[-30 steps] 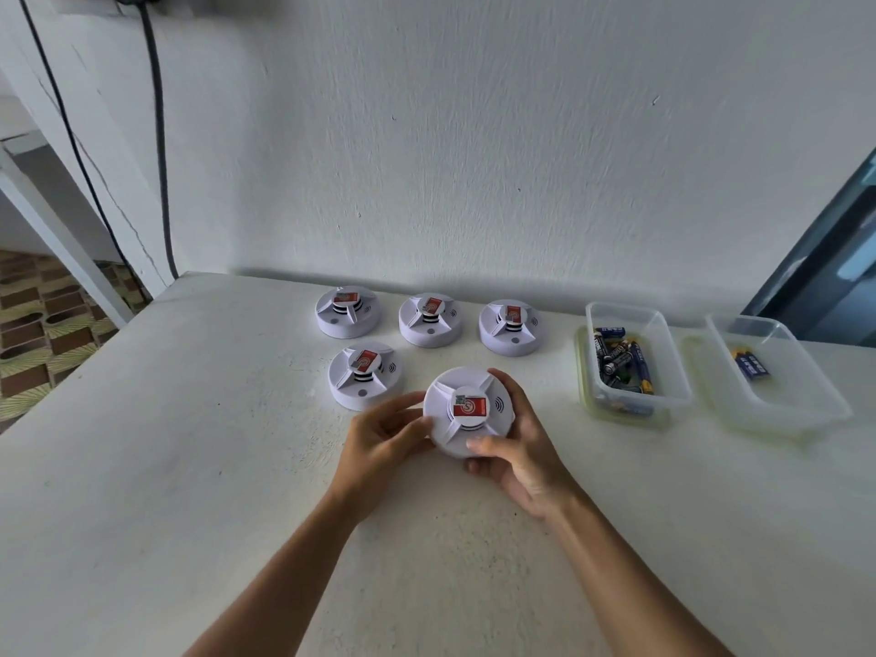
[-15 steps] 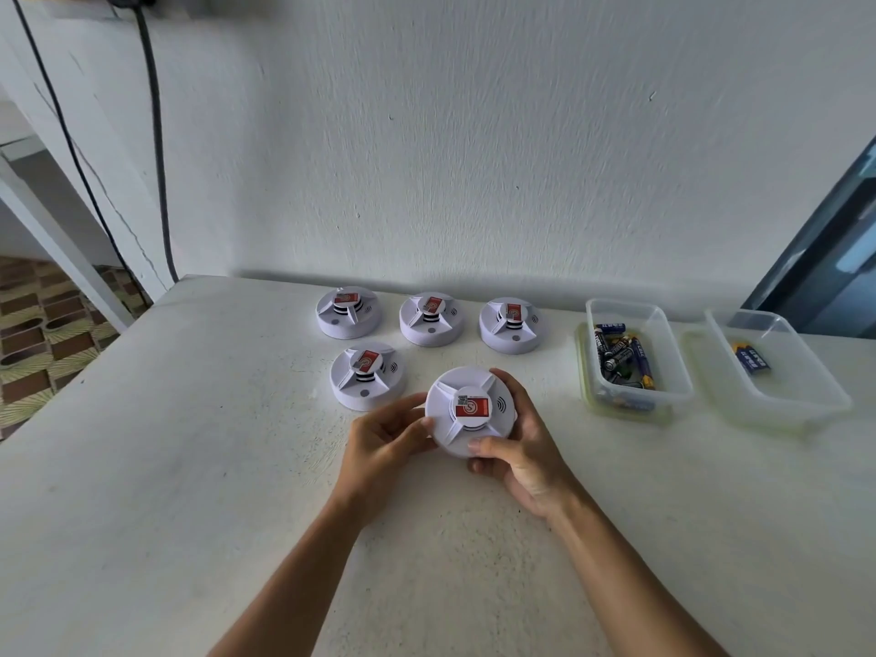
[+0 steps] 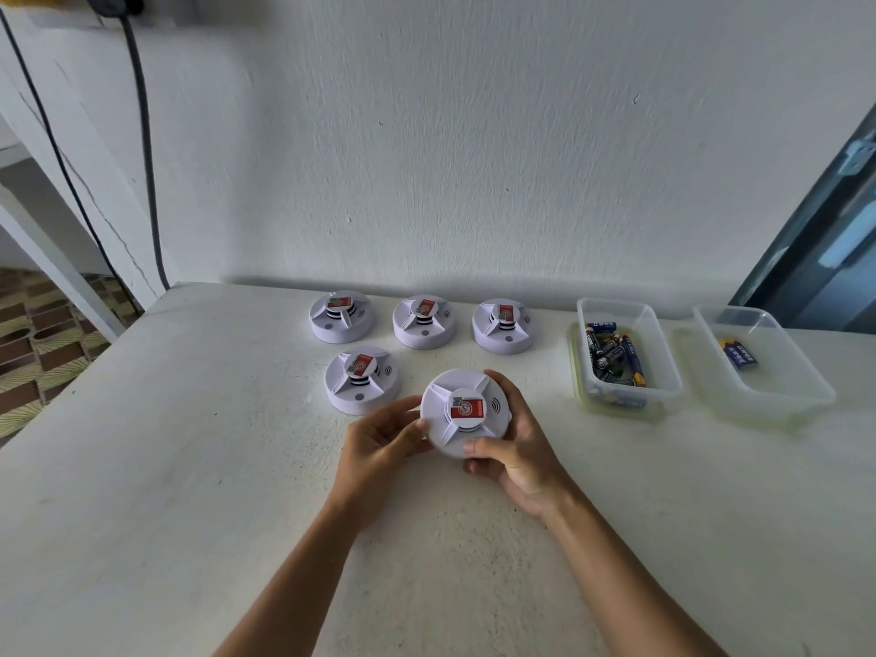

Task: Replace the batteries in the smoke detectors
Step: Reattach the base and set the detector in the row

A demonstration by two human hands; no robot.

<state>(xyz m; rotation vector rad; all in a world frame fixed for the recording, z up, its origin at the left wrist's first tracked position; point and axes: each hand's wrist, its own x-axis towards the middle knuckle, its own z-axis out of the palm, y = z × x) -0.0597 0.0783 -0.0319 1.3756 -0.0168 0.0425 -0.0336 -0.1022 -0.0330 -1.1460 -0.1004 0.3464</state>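
White table (image 3: 189,467) with a rough, speckled top, set against a white wall. Directly on it: three white smoke detectors in a back row (image 3: 342,318) (image 3: 424,321) (image 3: 505,324), a fourth (image 3: 362,379) nearer; right of these, a clear tub of batteries (image 3: 625,358) and a second clear tub (image 3: 763,367) beside it holding one battery.

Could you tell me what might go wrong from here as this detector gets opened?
The held detector sits close to its neighbour; a slip while twisting might knock it. Both hands grip only its rim, so it could drop. The two tubs both hold similar batteries, easy to mix up.
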